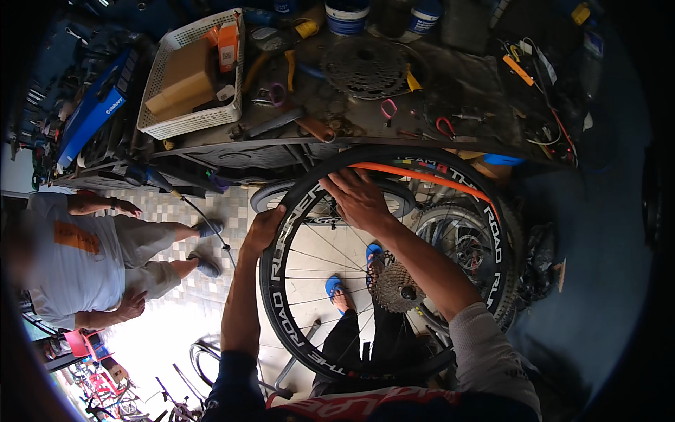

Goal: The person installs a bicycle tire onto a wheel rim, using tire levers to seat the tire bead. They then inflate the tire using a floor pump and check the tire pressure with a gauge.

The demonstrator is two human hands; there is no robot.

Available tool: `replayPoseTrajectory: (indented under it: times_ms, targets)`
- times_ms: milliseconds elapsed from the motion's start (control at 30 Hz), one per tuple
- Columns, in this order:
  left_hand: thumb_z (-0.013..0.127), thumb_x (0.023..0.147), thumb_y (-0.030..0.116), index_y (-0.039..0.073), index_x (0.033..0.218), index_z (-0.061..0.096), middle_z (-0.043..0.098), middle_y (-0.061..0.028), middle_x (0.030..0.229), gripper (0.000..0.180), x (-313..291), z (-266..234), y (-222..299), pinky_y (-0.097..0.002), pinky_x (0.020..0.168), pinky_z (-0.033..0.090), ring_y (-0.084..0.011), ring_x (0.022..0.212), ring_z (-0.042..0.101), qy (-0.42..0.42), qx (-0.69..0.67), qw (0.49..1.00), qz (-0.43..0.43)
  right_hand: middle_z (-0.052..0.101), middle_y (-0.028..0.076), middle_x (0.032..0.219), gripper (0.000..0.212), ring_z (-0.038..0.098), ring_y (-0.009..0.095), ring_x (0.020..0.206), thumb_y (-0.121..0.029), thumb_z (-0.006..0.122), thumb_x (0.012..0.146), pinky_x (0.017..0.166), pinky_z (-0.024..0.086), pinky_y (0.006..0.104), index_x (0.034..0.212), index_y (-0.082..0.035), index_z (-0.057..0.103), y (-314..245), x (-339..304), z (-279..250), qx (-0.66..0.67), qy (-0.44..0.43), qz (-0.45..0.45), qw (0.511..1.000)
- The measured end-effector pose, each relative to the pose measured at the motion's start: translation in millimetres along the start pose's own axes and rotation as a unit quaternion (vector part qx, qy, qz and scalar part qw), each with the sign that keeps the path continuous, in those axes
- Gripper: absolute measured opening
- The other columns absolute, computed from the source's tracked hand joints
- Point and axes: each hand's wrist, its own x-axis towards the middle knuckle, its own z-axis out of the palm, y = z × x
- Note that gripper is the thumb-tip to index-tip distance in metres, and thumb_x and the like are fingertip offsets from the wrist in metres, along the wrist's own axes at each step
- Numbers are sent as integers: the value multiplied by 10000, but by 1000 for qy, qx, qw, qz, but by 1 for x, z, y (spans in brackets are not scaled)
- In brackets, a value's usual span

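Observation:
A bicycle wheel (276,299) with a black tyre and a black rim with white lettering stands in front of me, tilted, its top by the workbench edge. Its silver cassette (397,287) faces up at the hub, amid thin spokes. Along the upper right of the rim runs an orange strip (429,177), partly outside the tyre. My left hand (266,228) is closed round the tyre and rim on the left side. My right hand (357,202) reaches across the spokes, its fingers pressed on the upper-left rim near the strip's left end; the fingertips are partly hidden.
The cluttered workbench (281,144) holds a white basket (190,126) with boxes, a hammer (309,126), a large sprocket cassette (369,67) and blue-white tubs (348,17). Another person (84,253) stands at left. Behind my wheel are other wheels (457,239). Bicycle parts lie lower left.

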Motion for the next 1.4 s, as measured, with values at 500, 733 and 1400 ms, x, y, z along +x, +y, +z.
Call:
replayPoseTrajectory:
  times_ms: [500,733,1400]
  targets:
    - [584,1066,572,5,1122,730,729,-308,1044,589,61,34,81,-487,907,535,-491,1050,704,24,181,973,143,533,89,1581,661,470,239,1476,-176,731,910,1250,323,438,1534,-70,539,15,-4,6,92,50,-29,994]
    - [560,1071,591,11,1112,737,726,-304,1048,609,72,32,73,-483,902,523,-472,1032,706,9,170,977,130,638,120,1452,463,569,282,1386,-143,667,975,1225,395,452,1428,-52,638,19,-2,5,132,102,-37,985]
    - [545,1087,589,-36,1074,767,759,-213,912,663,83,29,69,-407,891,529,-276,870,702,-30,130,985,113,723,125,1230,481,689,308,1112,-183,747,976,978,547,462,1432,-76,638,62,-72,-14,93,201,135,966]
